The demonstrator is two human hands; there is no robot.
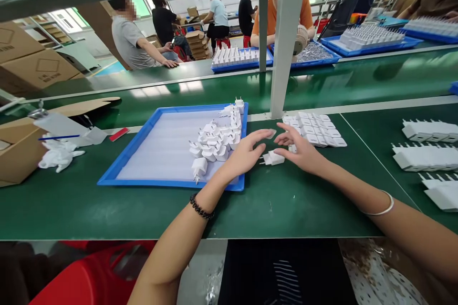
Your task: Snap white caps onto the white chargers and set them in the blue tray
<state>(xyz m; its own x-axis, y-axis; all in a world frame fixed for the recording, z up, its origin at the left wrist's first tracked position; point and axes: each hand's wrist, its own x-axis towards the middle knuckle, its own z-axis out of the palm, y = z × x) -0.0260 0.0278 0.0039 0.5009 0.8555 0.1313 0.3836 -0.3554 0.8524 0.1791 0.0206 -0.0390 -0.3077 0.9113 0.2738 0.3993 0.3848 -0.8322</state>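
My left hand (pixel 246 152) hovers over the bench beside the tray's right edge, its thumb and fingers apart. A small translucent piece (pixel 272 134) shows at its fingertips; whether it is gripped or just touching, I cannot tell. Between my hands a white plug charger (pixel 274 157) lies on its side, its pins pointing left. My right hand (pixel 299 151) is open, fingers spread, with the thumb tip close to that charger. Part of another white piece (pixel 292 148) shows under the right hand. Several white chargers (pixel 214 140) lie piled in the right part of a blue-rimmed tray (pixel 143 183).
Rows of white chargers (pixel 315 128) lie flat behind my right hand. More rows (pixel 425 157) stand at the right. A white post (pixel 284 57) rises behind my hands. At left are an open carton (pixel 17 155) and a crumpled white glove (pixel 59 156). Co-workers sit across the line.
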